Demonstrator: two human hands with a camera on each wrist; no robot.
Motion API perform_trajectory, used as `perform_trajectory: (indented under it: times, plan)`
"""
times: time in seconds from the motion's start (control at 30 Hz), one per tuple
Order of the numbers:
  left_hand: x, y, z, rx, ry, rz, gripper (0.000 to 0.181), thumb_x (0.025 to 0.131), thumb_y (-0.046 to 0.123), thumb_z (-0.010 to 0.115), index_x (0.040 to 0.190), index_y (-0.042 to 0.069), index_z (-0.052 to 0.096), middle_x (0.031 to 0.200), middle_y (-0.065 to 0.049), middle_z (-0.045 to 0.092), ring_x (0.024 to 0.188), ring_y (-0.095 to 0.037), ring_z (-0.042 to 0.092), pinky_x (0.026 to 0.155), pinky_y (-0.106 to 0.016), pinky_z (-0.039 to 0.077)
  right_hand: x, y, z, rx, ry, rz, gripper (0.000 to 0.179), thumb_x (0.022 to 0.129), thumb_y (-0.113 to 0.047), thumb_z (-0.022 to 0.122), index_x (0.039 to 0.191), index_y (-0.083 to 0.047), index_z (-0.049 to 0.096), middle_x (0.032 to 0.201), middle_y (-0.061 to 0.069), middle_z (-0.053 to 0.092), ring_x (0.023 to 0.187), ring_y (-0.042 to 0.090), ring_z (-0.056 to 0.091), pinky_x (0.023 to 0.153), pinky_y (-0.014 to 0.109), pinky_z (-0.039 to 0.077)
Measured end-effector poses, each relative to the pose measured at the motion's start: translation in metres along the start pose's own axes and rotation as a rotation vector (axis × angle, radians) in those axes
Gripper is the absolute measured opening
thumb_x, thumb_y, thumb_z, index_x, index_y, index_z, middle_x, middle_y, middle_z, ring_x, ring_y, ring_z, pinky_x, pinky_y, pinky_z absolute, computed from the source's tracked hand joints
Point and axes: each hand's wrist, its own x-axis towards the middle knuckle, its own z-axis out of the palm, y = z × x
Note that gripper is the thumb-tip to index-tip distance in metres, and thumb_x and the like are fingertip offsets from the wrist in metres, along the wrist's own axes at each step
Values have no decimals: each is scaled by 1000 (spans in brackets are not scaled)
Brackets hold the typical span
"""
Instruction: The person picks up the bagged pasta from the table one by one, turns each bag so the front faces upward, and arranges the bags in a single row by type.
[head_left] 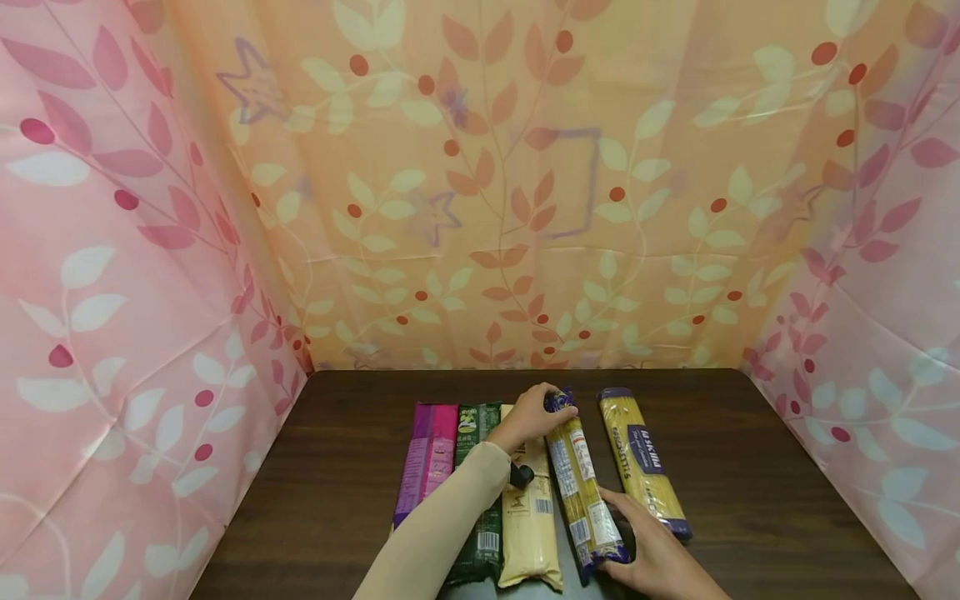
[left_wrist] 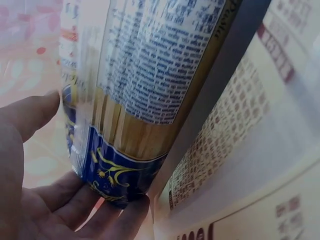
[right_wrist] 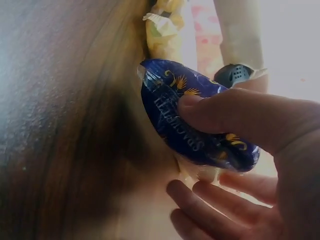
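A clear pack of spaghetti (head_left: 576,479) with blue ends and white printed labels is held between both hands, slanting slightly away from me. My left hand (head_left: 531,415) grips its far end; in the left wrist view the thumb and fingers curl round the blue end. At the near end, my right hand (head_left: 647,543) holds the pack, its thumb on the blue end (right_wrist: 175,120) lettered "SPAGHETTI" and its fingers on the other side. Left of this pack lies a cream pack (head_left: 528,533). To the right lies a yellow pasta pack (head_left: 641,462) with a purple label.
A dark green pack (head_left: 478,417) and a magenta-purple pack (head_left: 427,450) lie side by side left of the cream one, partly hidden by my left sleeve (head_left: 450,521). All rest on a dark wooden table (head_left: 315,467). A leaf-patterned curtain (head_left: 487,275) borders its back and sides.
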Motion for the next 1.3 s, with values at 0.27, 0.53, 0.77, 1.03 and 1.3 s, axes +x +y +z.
perform_trajectory:
  times: [0.27, 0.53, 0.77, 1.03, 1.3]
  plan:
    - [-4, 0, 1, -84, 49, -12, 69, 99, 57, 74, 145, 9, 55, 130, -12, 63, 99, -20, 65, 85, -43, 58, -3, 1, 0, 84, -3, -134, 96, 81, -21, 97, 160, -5, 45, 145, 21, 54, 121, 10, 60, 86, 27, 57]
    - [-7, -5, -1, -148, 94, -1, 53, 100, 45, 77, 135, 10, 55, 125, -12, 64, 97, -20, 66, 82, -41, 59, -5, 8, 1, 226, -20, -256, 96, 86, 1, 88, 165, 1, 34, 146, 28, 42, 127, 3, 53, 80, 29, 61]
    - [-10, -7, -5, -216, 105, -1, 51, 100, 42, 78, 137, 13, 56, 126, -13, 67, 95, -22, 67, 78, -43, 57, -5, 10, 0, 395, -90, -218, 93, 96, -6, 82, 169, -3, 25, 159, 41, 27, 127, 2, 55, 84, 32, 61]
    - [-11, -6, -7, -295, 121, 12, 51, 101, 42, 77, 139, 16, 56, 122, -8, 69, 93, -17, 68, 78, -39, 57, 0, 10, 4, 686, -99, -270, 102, 93, 9, 78, 166, 13, 6, 173, 4, 30, 145, 1, 47, 110, 18, 46]
    - [-16, -6, -10, -358, 146, 29, 47, 102, 35, 77, 139, 13, 57, 125, -8, 69, 102, -17, 68, 81, -39, 59, -1, 12, 7, 871, -119, -213, 89, 95, 14, 72, 158, 26, 10, 159, -18, 49, 134, 4, 59, 109, 20, 48]
